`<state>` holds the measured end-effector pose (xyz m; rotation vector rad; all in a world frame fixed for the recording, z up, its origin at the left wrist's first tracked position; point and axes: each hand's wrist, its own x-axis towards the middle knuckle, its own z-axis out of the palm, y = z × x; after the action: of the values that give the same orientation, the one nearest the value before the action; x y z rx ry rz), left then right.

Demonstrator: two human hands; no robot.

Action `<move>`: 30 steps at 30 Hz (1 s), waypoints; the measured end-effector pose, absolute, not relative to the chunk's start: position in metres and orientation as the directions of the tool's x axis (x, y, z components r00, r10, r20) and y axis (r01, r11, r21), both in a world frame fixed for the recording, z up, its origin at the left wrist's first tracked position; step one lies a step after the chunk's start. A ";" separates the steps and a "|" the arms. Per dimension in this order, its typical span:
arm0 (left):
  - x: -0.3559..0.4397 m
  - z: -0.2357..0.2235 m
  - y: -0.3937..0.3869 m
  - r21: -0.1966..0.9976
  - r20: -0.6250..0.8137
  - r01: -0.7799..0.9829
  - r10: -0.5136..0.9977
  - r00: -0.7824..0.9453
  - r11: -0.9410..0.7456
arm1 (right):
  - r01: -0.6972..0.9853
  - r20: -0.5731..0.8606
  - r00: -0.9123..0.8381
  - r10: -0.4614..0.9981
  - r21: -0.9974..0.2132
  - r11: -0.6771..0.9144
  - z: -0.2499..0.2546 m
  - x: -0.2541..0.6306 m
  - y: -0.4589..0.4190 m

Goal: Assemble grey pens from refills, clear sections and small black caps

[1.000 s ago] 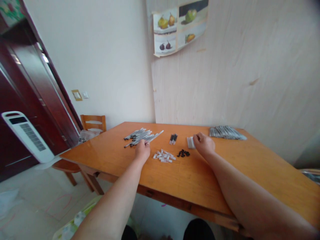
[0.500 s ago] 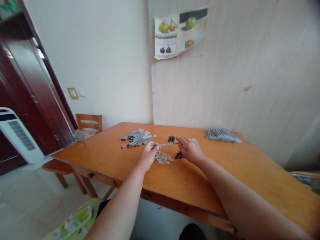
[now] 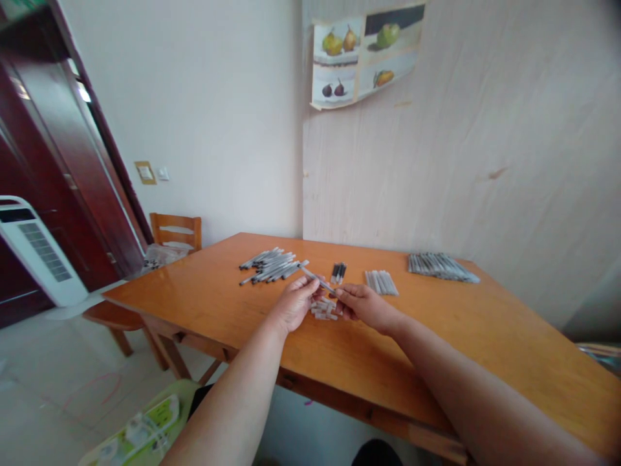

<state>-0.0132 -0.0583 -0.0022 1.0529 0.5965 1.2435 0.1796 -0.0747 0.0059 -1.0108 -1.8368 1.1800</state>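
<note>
My left hand [image 3: 297,304] is closed round a slim translucent pen [image 3: 309,272] that slants over the middle of the table. My right hand [image 3: 361,303] pinches the pen's lower right end, the fingertips of both hands almost meeting. Beneath them lie small clear plastic caps [image 3: 324,312], partly covered by my fingers. Left of my hands is a loose pile of clear pens with dark ends [image 3: 274,265]. Just beyond are a few short black pieces with clear tips [image 3: 338,272] and a row of whitish clear tubes [image 3: 381,283]. The small black pieces are hidden behind my right hand.
A flat stack of grey-black pens [image 3: 442,267] lies at the table's [image 3: 466,343] back right. A wooden chair [image 3: 175,230] with a plastic bag on it stands at the left. Fruit pictures hang on the wall. Below left is a green stool top [image 3: 179,391] bearing a power strip.
My left hand brought the pen from the pile to the middle. The right hand came left from the clear tubes, and both hands now meet at the pen, which has turned to a slant.
</note>
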 end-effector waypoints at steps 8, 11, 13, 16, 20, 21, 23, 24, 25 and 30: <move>-0.015 -0.001 -0.058 0.877 0.184 -0.478 0.949 0.256 -0.041 | 0.134 0.047 -0.450 0.892 -0.984 0.120 0.008 0.177 -0.080; -0.014 -0.001 -0.058 0.884 0.182 -0.466 0.946 0.267 -0.039 | 0.119 0.040 -0.450 0.892 -0.987 0.105 0.006 0.176 -0.079; -0.013 -0.001 -0.058 0.887 0.173 -0.460 0.954 0.245 -0.043 | 0.160 0.066 -0.434 0.898 -0.976 0.149 0.005 0.175 -0.078; -0.011 -0.002 -0.057 0.889 0.155 -0.455 0.969 0.194 -0.051 | 0.281 0.141 -0.409 0.901 -0.920 0.272 0.005 0.173 -0.078; -0.009 -0.003 -0.055 0.886 0.150 -0.457 0.979 0.137 -0.072 | 0.423 0.274 -0.400 0.875 -0.791 0.441 0.007 0.170 -0.078; -0.009 -0.003 -0.054 0.885 0.151 -0.459 0.981 0.125 -0.077 | 0.443 0.300 -0.397 0.867 -0.765 0.467 0.008 0.169 -0.078; -0.008 -0.002 -0.054 0.879 0.151 -0.470 0.983 0.105 -0.085 | 0.478 0.340 -0.389 0.856 -0.720 0.503 0.009 0.168 -0.078; -0.008 -0.002 -0.054 0.874 0.150 -0.478 0.984 0.096 -0.087 | 0.496 0.357 -0.387 0.850 -0.697 0.518 0.009 0.167 -0.077; -0.007 -0.001 -0.054 0.868 0.149 -0.489 0.985 0.088 -0.087 | 0.515 0.377 -0.384 0.843 -0.670 0.535 0.009 0.166 -0.077; -0.006 0.001 -0.057 0.857 0.134 -0.508 0.990 0.050 -0.090 | 0.612 0.447 -0.383 0.808 -0.533 0.585 0.011 0.162 -0.076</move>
<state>-0.0056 -0.0566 0.0007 0.9271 0.6960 1.4350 0.1617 -0.0757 0.0106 -1.1233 -2.1255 0.3664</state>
